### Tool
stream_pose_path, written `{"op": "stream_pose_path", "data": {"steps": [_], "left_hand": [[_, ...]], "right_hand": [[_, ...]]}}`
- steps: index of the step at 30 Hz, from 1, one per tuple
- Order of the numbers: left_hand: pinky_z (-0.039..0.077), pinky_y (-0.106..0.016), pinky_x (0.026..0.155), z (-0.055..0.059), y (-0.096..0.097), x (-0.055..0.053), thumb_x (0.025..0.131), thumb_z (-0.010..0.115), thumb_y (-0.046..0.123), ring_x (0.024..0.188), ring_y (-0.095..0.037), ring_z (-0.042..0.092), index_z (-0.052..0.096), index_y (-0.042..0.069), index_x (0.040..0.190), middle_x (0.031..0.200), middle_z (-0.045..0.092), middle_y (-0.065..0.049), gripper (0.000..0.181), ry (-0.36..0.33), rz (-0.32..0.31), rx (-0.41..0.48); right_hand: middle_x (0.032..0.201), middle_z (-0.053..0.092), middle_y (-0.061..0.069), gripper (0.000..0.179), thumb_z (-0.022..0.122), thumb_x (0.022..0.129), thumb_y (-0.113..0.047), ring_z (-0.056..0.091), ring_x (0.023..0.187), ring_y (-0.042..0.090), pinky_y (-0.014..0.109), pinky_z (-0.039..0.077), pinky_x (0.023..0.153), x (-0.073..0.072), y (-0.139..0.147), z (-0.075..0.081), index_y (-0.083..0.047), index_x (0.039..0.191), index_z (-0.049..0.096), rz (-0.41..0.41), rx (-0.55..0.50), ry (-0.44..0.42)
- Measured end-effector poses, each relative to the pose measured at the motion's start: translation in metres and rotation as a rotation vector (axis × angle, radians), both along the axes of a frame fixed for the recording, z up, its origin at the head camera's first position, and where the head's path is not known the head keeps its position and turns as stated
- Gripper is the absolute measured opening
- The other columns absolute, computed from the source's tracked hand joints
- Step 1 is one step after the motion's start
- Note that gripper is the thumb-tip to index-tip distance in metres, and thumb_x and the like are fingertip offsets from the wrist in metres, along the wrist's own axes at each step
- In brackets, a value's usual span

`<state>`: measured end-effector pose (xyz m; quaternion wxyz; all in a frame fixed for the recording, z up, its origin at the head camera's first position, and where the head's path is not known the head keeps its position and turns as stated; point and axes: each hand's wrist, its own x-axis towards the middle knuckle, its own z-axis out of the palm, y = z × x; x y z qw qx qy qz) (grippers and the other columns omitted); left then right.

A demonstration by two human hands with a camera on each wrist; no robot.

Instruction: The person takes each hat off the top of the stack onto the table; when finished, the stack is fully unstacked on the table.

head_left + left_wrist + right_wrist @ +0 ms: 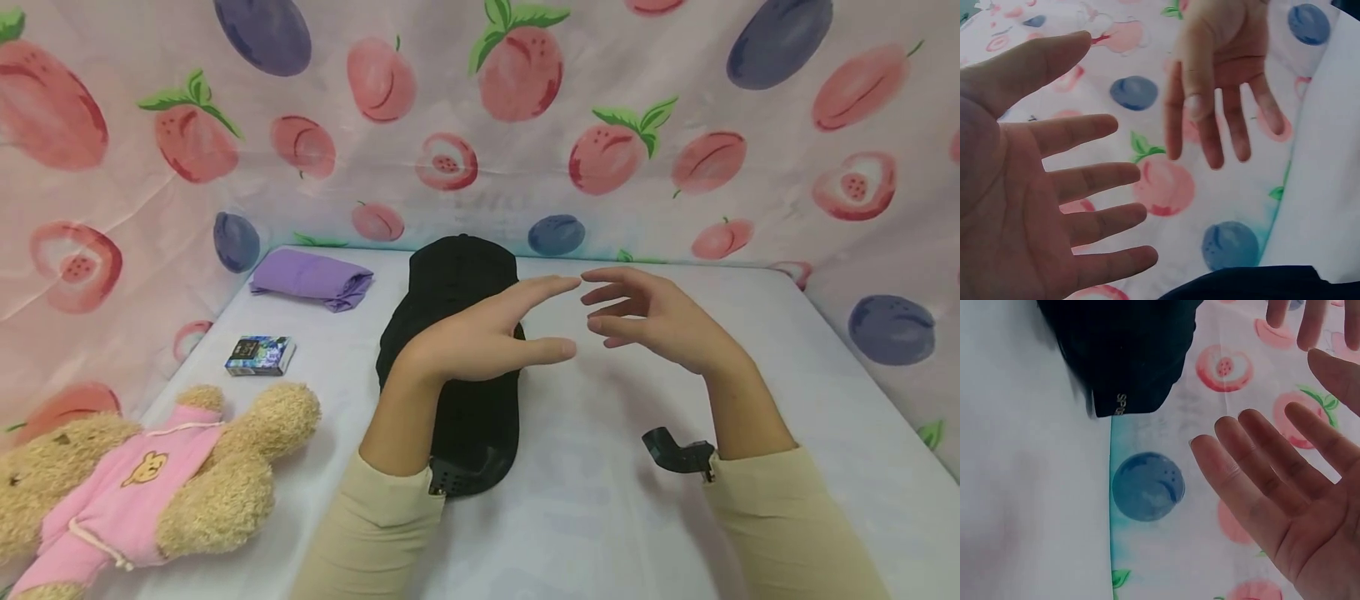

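My left hand [483, 333] is raised over a black cap [468, 417], fingers straight and thumb spread, with nothing in it. To its right hovers my right hand [660, 321], also bare, its fingers loosely extended toward the left one. In the head view the fingertips of both hands come close together. The left wrist view shows the left palm [1016, 206] with fingers apart and the right hand [1225, 69] beyond it. The cap lies lengthwise on the white table, its brim toward me and partly behind the left forearm; lettering shows on the cap [1122, 350] in the right wrist view.
A folded purple cloth [307, 277] lies at the back left of the table [600, 517]. Nearer are a small blue patterned box [260, 356] and a teddy bear [217, 500] in pink clothing. A fruit-print curtain [495, 192] borders the table's back and sides.
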<state>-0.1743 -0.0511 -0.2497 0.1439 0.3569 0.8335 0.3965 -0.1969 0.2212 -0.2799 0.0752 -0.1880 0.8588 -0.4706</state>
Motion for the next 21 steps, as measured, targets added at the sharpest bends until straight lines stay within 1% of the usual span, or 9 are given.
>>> {"op": "stream_pose_path", "data": {"steps": [3,7,9,11,15,21], "left_hand": [[0.031,-0.042,0.125,0.004,-0.008,0.004,0.099,0.065,0.047,0.152,-0.005,0.029,0.034,0.028,0.162,0.165,0.033,0.013,0.073,0.027,0.0,0.006],[0.036,-0.046,0.122,0.011,-0.02,0.009,0.099,0.067,0.044,0.15,-0.005,0.033,0.039,0.029,0.16,0.162,0.038,0.013,0.069,0.044,0.015,0.029],[0.037,-0.049,0.12,0.013,-0.028,0.011,0.099,0.067,0.043,0.151,-0.007,0.033,0.041,0.032,0.159,0.161,0.039,0.014,0.067,0.031,0.036,0.045],[0.036,-0.051,0.121,0.015,-0.035,0.012,0.099,0.068,0.041,0.152,-0.012,0.033,0.042,0.035,0.158,0.161,0.038,0.015,0.065,0.015,0.057,0.067],[0.033,-0.05,0.123,0.017,-0.048,0.013,0.099,0.069,0.038,0.153,-0.019,0.033,0.043,0.037,0.156,0.161,0.039,0.014,0.063,-0.005,0.104,0.1],[0.034,-0.049,0.122,0.019,-0.064,0.015,0.096,0.072,0.039,0.153,-0.021,0.034,0.042,0.04,0.155,0.161,0.041,0.011,0.067,-0.023,0.198,0.09]], "right_hand": [[0.137,0.065,0.01,0.056,0.076,0.096,-0.021,0.068,0.119,0.027,0.035,0.063,0.084,0.0,-0.004,-0.001,-0.02,0.148,0.054,0.019,-0.024,-0.005],[0.138,0.063,0.011,0.058,0.076,0.096,-0.021,0.067,0.122,0.031,0.036,0.063,0.085,-0.001,-0.008,-0.003,-0.019,0.149,0.053,0.046,-0.043,-0.008],[0.138,0.062,0.011,0.058,0.076,0.095,-0.022,0.066,0.122,0.032,0.036,0.062,0.086,-0.001,-0.01,-0.005,-0.019,0.149,0.053,0.057,-0.05,-0.016],[0.139,0.062,0.01,0.059,0.076,0.096,-0.023,0.066,0.123,0.032,0.036,0.062,0.088,0.0,-0.013,-0.008,-0.019,0.15,0.052,0.068,-0.05,-0.03],[0.141,0.06,0.01,0.06,0.076,0.096,-0.021,0.065,0.124,0.032,0.037,0.062,0.089,0.001,-0.019,-0.013,-0.02,0.151,0.051,0.078,-0.071,-0.074],[0.142,0.058,0.012,0.062,0.077,0.095,-0.021,0.064,0.126,0.033,0.039,0.062,0.087,0.001,-0.031,-0.014,-0.019,0.151,0.051,0.064,-0.107,-0.086]]}}
